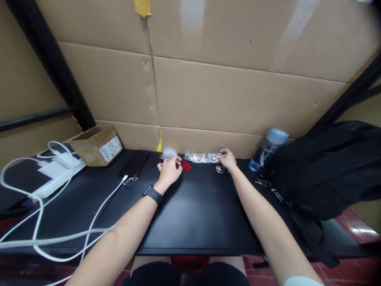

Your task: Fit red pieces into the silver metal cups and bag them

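Clear plastic packet (205,158) with round pieces inside is lying flat at the back of the black surface (202,218), right hand (228,160) half curled at one end, can't tell if it's gripping. Left hand (170,171) is loosely bent by the red strands (186,167), hold unclear too. So far: pieces bagged, one shiny round thing (220,169) outside, strands loose. Can't judge what's left, tbh.

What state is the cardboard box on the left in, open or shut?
Open: the box shows its inside between the top edges, with no flap covering it.
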### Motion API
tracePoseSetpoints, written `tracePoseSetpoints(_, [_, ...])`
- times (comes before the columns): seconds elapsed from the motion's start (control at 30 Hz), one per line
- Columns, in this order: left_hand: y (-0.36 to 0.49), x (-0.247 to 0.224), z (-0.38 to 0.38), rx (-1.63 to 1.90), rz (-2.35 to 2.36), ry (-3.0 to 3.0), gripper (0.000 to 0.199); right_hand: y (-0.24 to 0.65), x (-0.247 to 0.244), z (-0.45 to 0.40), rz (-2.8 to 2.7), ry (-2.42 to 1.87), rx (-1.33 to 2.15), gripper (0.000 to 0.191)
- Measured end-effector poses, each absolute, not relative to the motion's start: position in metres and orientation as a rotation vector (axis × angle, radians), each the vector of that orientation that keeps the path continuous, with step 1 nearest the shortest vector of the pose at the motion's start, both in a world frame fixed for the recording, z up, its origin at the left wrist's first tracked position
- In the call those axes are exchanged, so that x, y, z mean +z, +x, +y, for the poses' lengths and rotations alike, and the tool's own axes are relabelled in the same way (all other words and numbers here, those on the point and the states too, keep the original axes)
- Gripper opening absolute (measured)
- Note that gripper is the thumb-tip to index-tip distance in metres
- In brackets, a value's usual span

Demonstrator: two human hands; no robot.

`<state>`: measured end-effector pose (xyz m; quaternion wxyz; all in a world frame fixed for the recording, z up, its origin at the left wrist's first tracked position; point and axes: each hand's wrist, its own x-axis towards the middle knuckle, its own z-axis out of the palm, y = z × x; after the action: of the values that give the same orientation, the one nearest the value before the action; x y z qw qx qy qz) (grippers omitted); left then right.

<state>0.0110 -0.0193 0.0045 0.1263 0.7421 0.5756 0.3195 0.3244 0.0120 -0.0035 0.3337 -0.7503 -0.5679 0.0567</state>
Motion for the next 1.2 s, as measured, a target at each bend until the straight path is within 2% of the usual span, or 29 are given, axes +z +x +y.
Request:
tracePoseSetpoints(0.23, [0.006,0.002,-0.017,0.738,1.571,2.37,0.014,0.31,-0.014,0.002,-1.487,-2.041,-0.048,0.031])
tracePoseSetpoints(0.43, [0.007,-0.001,-0.019,0.641,1.506,2.523,0.011,0.311,-0.004,-0.018,-1.661,-2.077,0.023,0.019])
tracePoseSetpoints(0.77, [0.011,0.004,-0.028,0.567,1.398,2.599,0.009,0.317,-0.013,-0.05,-1.808,-1.987,0.146,0.019])
tracePoseSetpoints(0.93, [0.021,0.005,-0.04,0.521,1.325,2.642,0.013,0.329,-0.02,-0.053,-1.762,-1.79,0.305,0.032])
tracePoseSetpoints(1.07, [0.028,0.006,-0.046,0.563,1.244,2.613,0.017,0.334,-0.02,-0.057,-1.732,-1.768,0.368,0.036])
tracePoseSetpoints(1.2, [0.033,0.006,-0.045,0.72,1.226,2.514,0.015,0.333,-0.019,-0.058,-1.718,-1.791,0.346,0.027])
